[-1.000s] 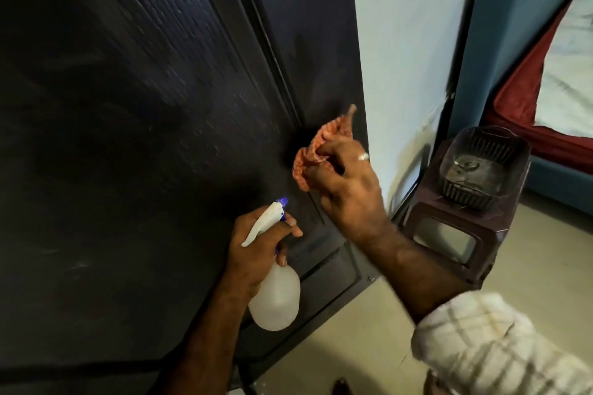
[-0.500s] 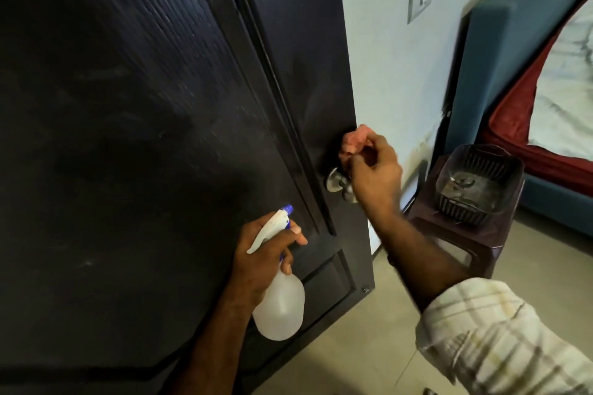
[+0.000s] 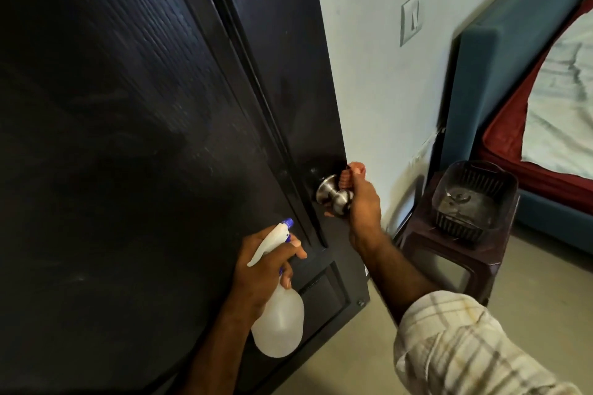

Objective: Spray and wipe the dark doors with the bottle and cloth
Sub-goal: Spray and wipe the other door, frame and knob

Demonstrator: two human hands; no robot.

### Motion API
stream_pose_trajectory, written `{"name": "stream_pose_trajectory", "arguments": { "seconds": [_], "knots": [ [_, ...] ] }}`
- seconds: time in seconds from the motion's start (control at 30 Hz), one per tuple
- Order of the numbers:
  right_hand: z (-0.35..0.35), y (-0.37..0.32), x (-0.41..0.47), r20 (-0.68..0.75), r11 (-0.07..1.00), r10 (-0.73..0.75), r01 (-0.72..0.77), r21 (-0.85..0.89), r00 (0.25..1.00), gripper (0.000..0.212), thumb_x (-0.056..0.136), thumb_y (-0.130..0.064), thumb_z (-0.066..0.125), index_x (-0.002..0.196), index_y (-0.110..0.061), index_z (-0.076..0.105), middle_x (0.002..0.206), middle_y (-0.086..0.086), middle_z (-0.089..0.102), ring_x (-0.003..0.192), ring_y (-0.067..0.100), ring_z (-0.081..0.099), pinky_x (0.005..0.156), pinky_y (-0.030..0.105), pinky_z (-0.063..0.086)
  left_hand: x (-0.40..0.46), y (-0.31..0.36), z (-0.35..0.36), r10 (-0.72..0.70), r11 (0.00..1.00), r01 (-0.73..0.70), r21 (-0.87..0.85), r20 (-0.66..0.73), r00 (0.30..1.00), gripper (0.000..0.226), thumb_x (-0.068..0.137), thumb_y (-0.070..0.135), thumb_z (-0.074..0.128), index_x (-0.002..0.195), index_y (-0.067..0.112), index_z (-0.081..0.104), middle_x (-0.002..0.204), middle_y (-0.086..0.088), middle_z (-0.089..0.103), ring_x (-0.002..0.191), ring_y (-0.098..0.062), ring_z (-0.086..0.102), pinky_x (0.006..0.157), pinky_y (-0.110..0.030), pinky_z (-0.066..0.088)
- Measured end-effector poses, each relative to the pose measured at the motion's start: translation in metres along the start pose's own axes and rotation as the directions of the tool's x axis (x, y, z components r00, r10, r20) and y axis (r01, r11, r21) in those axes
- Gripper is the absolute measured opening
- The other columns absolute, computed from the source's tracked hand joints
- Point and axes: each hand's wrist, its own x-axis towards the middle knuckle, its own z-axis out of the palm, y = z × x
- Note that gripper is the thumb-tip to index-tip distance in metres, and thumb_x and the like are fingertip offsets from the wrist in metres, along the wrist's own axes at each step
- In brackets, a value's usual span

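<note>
A dark wood-grain door (image 3: 134,138) fills the left and middle of the view, its free edge toward the wall. My left hand (image 3: 263,266) grips the neck of a white spray bottle (image 3: 278,327) with a blue nozzle, held close to the door's lower panel. My right hand (image 3: 361,199) is wrapped round the silver door knob (image 3: 330,192) near the door's edge, and it holds a bunched orange cloth (image 3: 351,174) that sticks out above the fingers.
A brown plastic stool (image 3: 449,263) stands just right of the door, with a dark basket (image 3: 475,199) on top. Behind it are a teal bed frame (image 3: 500,80) and red bedding. A light switch (image 3: 412,18) is on the pale wall.
My right hand left the door face, moved right and down with the cloth, and closed round the knob. The door has swung, showing more wall. The left hand stayed put with the bottle.
</note>
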Motion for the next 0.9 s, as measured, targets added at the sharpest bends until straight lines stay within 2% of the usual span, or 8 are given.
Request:
{"name": "stream_pose_trajectory", "arguments": {
  "seconds": [0.17, 0.37, 0.47, 0.57, 0.63, 0.7, 0.77, 0.9],
  "knots": [
    [-0.012, -0.003, -0.001, 0.338, 0.787, 0.509, -0.587, 0.191, 0.792, 0.090, 0.098, -0.086, 0.032, 0.137, -0.012, 0.066, 0.123, 0.025, 0.076, 0.114, 0.044, 0.073, 0.077, 0.054, 0.066, 0.006, 0.001, 0.001, -0.021, 1.000, 0.021, 0.007, -0.024, 0.999, 0.028, 0.093, 0.011, 0.074, 0.120, 0.009, 0.065, 0.086, -0.009, 0.078, 0.049, -0.018, 0.055, 0.049, -0.028, 0.053],
    [0.014, -0.026, 0.025, 0.128, 0.987, 0.012, 0.008, -0.158, 0.992, 0.067, 0.100, -0.080, 0.042, 0.102, -0.021, 0.073, 0.095, 0.007, 0.079, 0.087, 0.031, 0.074, 0.090, 0.054, 0.060, 0.017, -0.002, -0.007, -0.019, 0.999, 0.020, 0.041, -0.025, 1.000, 0.032, 0.094, 0.012, 0.074, 0.122, 0.000, 0.064, 0.089, -0.009, 0.078, 0.050, -0.018, 0.059, 0.048, -0.027, 0.053],
    [0.013, -0.007, 0.017, 0.347, 0.493, -0.544, 0.626, -0.604, 0.764, 0.039, 0.103, -0.067, 0.056, 0.113, -0.033, 0.073, 0.120, -0.004, 0.068, 0.107, 0.017, 0.066, 0.094, 0.041, 0.058, 0.019, -0.005, -0.013, -0.025, 0.999, 0.027, 0.037, -0.052, 0.998, 0.033, 0.093, 0.012, 0.075, 0.122, -0.001, 0.064, 0.090, -0.012, 0.078, 0.049, -0.018, 0.059, 0.048, -0.026, 0.052],
    [0.000, 0.009, 0.016, 0.797, -0.322, -0.437, 0.756, -0.571, 0.416, 0.044, 0.105, -0.055, 0.055, 0.136, -0.027, 0.068, 0.147, 0.011, 0.051, 0.134, 0.032, 0.048, 0.106, 0.047, 0.047, 0.018, -0.004, -0.014, -0.024, 0.999, 0.027, 0.034, -0.067, 0.997, 0.030, 0.092, 0.012, 0.076, 0.118, 0.003, 0.066, 0.089, -0.011, 0.078, 0.048, -0.017, 0.058, 0.047, -0.026, 0.052],
    [-0.013, 0.007, 0.025, 0.881, -0.500, -0.384, 0.740, -0.450, 0.276, 0.045, 0.106, -0.053, 0.055, 0.136, -0.023, 0.068, 0.148, 0.020, 0.052, 0.135, 0.041, 0.047, 0.107, 0.054, 0.047, 0.017, -0.003, -0.014, -0.024, 0.999, 0.026, 0.029, -0.074, 0.997, 0.027, 0.092, 0.012, 0.076, 0.116, 0.008, 0.067, 0.088, -0.010, 0.078, 0.048, -0.016, 0.057, 0.047, -0.026, 0.052],
    [-0.018, 0.007, 0.035, 0.797, -0.302, -0.522, 0.808, -0.506, 0.304, 0.046, 0.103, -0.054, 0.063, 0.134, -0.020, 0.068, 0.143, 0.016, 0.055, 0.127, 0.032, 0.053, 0.103, 0.040, 0.049, 0.016, -0.001, -0.015, -0.009, 1.000, 0.011, 0.029, -0.068, 0.998, 0.022, 0.093, 0.011, 0.075, 0.114, 0.007, 0.067, 0.085, -0.009, 0.078, 0.047, -0.015, 0.057, 0.046, -0.025, 0.052],
    [-0.009, 0.014, 0.038, 0.500, 0.226, -0.625, 0.752, -0.619, 0.600, 0.047, 0.101, -0.061, 0.063, 0.132, -0.026, 0.065, 0.135, 0.003, 0.061, 0.117, 0.016, 0.060, 0.097, 0.022, 0.052, 0.016, -0.001, -0.018, -0.005, 0.999, 0.008, 0.037, -0.076, 0.997, 0.020, 0.094, 0.010, 0.073, 0.113, 0.004, 0.067, 0.082, -0.008, 0.077, 0.046, -0.015, 0.057, 0.045, -0.024, 0.051],
    [0.020, 0.014, 0.040, 0.136, 0.998, 0.054, -0.048, -0.048, 0.989, 0.047, 0.102, -0.063, 0.056, 0.115, -0.018, 0.064, 0.108, 0.021, 0.075, 0.086, 0.042, 0.078, 0.080, 0.063, 0.065, 0.014, -0.002, -0.021, -0.005, 1.000, 0.006, 0.017, -0.088, 0.996, 0.016, 0.095, 0.006, 0.071, 0.111, 0.007, 0.067, 0.083, -0.009, 0.078, 0.045, -0.015, 0.054, 0.045, -0.025, 0.049]
  ]
}}
